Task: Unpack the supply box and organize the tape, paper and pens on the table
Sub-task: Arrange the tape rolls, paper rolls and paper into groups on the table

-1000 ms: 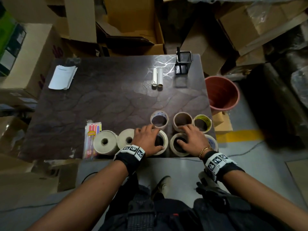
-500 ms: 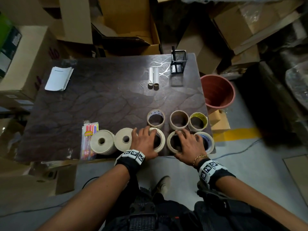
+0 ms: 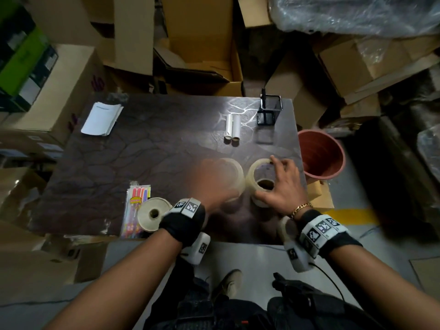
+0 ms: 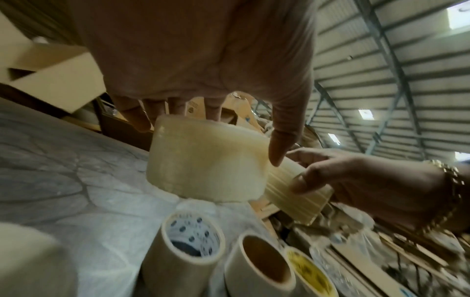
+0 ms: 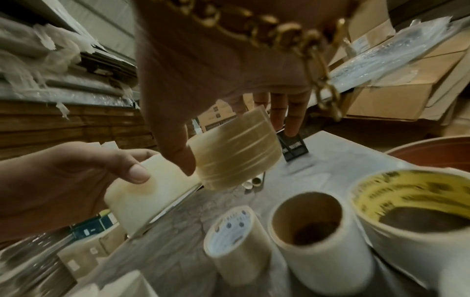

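Two tape rolls are held in the air above the table's near right part. My left hand, blurred in the head view, grips a cream tape roll between thumb and fingers. My right hand grips a translucent yellowish tape roll, tilted, right beside it. Below them stand a roll with a blue-printed core, a brown-core roll and a yellow-core roll. A paper roll and a pen pack lie at the near edge. A paper stack lies far left.
Two white tubes and a black mesh pen holder sit at the far right of the dark table. A red bucket stands on the floor at the table's right. Cardboard boxes crowd the far side.
Both hands were resting on tape rolls in the near row. Each now holds one roll lifted off the table and carried forward, over the farther rolls.
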